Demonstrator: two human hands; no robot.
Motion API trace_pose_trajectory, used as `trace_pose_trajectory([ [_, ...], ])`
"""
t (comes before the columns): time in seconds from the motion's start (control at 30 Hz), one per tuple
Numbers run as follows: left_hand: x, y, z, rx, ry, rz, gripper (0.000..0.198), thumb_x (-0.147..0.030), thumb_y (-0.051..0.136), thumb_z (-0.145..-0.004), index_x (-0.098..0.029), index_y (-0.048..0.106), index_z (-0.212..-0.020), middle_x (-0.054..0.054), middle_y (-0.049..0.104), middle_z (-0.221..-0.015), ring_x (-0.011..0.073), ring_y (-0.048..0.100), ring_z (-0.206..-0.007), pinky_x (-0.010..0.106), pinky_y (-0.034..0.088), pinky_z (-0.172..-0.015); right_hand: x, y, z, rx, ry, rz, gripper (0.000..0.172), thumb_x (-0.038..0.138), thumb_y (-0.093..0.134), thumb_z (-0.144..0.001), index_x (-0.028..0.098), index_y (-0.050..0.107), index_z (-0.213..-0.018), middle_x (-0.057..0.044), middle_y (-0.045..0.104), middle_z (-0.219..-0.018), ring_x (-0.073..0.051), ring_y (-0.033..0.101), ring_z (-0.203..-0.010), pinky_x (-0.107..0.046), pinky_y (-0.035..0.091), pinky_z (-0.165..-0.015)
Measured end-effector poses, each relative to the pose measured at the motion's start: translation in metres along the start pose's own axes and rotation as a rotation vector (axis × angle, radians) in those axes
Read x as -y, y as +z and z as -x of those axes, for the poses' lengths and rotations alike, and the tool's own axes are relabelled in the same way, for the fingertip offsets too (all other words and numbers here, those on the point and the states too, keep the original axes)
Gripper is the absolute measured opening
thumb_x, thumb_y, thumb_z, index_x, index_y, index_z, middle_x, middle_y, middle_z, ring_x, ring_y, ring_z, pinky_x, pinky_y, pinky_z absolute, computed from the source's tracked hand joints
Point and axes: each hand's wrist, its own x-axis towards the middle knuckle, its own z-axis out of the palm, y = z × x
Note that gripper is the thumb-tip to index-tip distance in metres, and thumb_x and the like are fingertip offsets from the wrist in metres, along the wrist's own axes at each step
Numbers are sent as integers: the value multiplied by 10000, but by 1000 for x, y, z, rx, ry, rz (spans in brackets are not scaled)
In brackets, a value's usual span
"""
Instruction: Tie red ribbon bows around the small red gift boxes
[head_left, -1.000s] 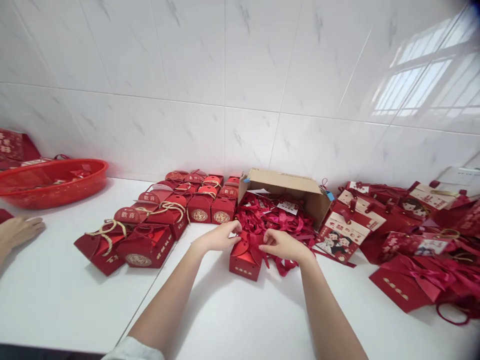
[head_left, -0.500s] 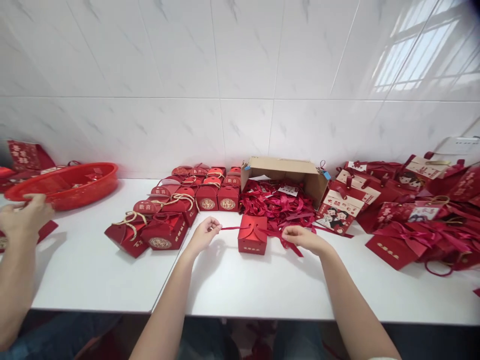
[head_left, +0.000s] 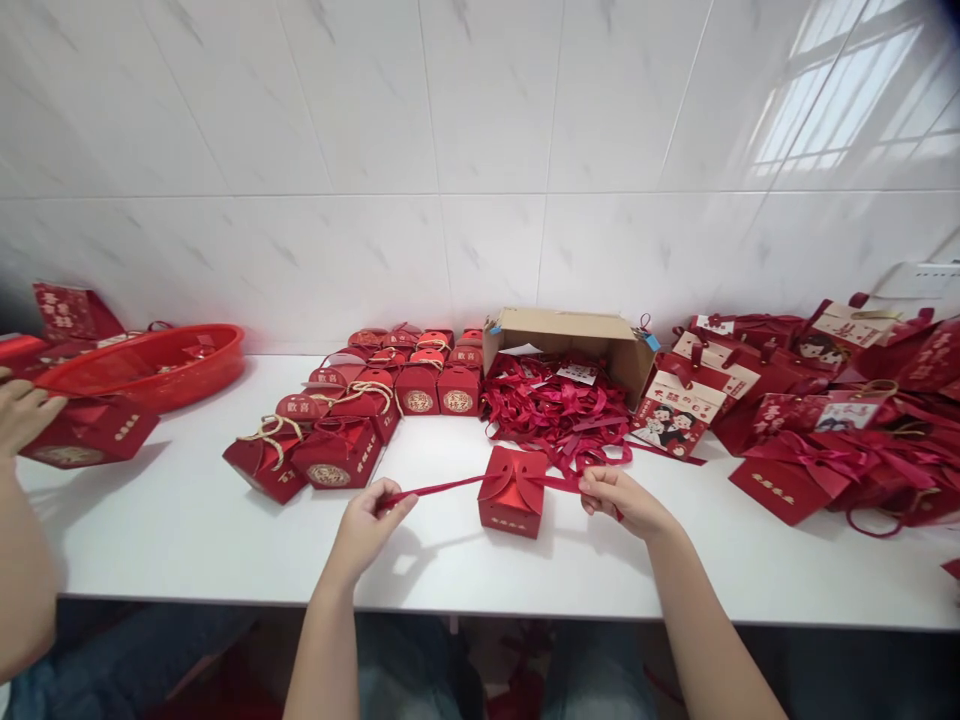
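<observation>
A small red gift box (head_left: pixel 511 510) with gold lettering stands upright on the white table between my hands, its curved flaps folded in at the top. A dark red ribbon (head_left: pixel 450 487) threads through the top of the box and stretches out to both sides. My left hand (head_left: pixel 369 530) is closed on the ribbon's left end, clear of the box. On the other side my right hand (head_left: pixel 619 497) pinches the right part of the ribbon, whose tail hangs below my fingers.
An overturned cardboard box (head_left: pixel 566 322) spills loose red ribbons (head_left: pixel 555 405) behind the gift box. Finished-looking red boxes (head_left: pixel 334 455) are grouped at left, red bags (head_left: pixel 795 480) piled at right. Far left, another person's hand (head_left: pixel 22 415) holds a red box (head_left: pixel 94 430) near a red basin (head_left: pixel 217 365).
My left hand has moved left and nearer, drawing the ribbon out longer. The gift box sits slightly closer to me. The other person's hand now lifts a red box by the basin.
</observation>
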Motion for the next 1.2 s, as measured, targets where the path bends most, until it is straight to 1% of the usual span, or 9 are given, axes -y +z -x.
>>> trace_pose_trajectory([
  [0.13,-11,-16,17,-159,107,1,259,-403,640,-721,-192,489,-703,-38,437,-639,110,411,-584,220,351,-549,-7,15,11,72,-33,-127,332,368,663,-742,179,446,-578,58,447,-481,-81,414,-476,-243,311,-528],
  [0.27,-25,-28,29,-185,244,-73,174,-322,654,-730,-192,542,-702,-19,511,-674,120,463,-617,230,374,-570,-6,23,19,44,-80,-261,364,337,683,-729,188,396,-561,75,388,-468,-61,321,-436,-238,258,-488],
  [0.4,-33,-36,35,-169,310,-142,119,-301,665,-726,-199,602,-723,7,581,-724,142,521,-660,243,394,-574,-1,22,21,14,-88,-243,377,337,695,-712,192,383,-556,74,381,-464,-60,290,-431,-242,225,-477],
  [0.6,-31,-33,40,-56,207,-211,151,-351,650,-734,-201,640,-725,20,621,-720,154,561,-667,236,419,-575,-5,14,24,-27,-70,-122,375,357,656,-752,191,388,-549,68,376,-451,-70,301,-450,-246,195,-483],
  [0.73,-21,-29,43,44,117,-212,198,-391,634,-742,-196,666,-728,31,660,-721,169,590,-675,238,432,-583,-10,8,29,-61,-38,-119,386,377,670,-728,183,408,-522,53,375,-488,-77,328,-475,-239,260,-485],
  [0.93,-18,-15,41,185,36,-195,271,-414,558,-785,-185,660,-684,23,650,-652,167,551,-623,241,403,-578,-20,0,34,-203,5,-316,191,284,716,-671,167,573,-623,-23,576,-867,-109,493,-679,-236,434,-610],
  [1.0,-20,-7,41,219,9,-173,297,-421,543,-791,-180,638,-647,15,620,-618,164,529,-622,238,390,-583,-26,-4,37,-251,10,-433,122,239,711,-662,181,603,-659,-22,594,-879,-117,515,-691,-240,446,-602],
  [1.07,-22,0,41,240,-14,-153,328,-434,536,-790,-174,600,-600,2,567,-575,153,493,-600,236,370,-573,-31,-9,39,-270,8,-577,101,218,695,-650,191,598,-654,-20,605,-838,-109,502,-615,-248,437,-543],
  [1.2,-22,10,41,219,-59,-119,440,-496,514,-782,-174,436,-492,-35,388,-487,117,374,-529,228,310,-526,-37,-16,42,-227,-45,-781,82,228,651,-660,205,572,-660,-15,575,-764,-110,481,-550,-254,403,-455],
])
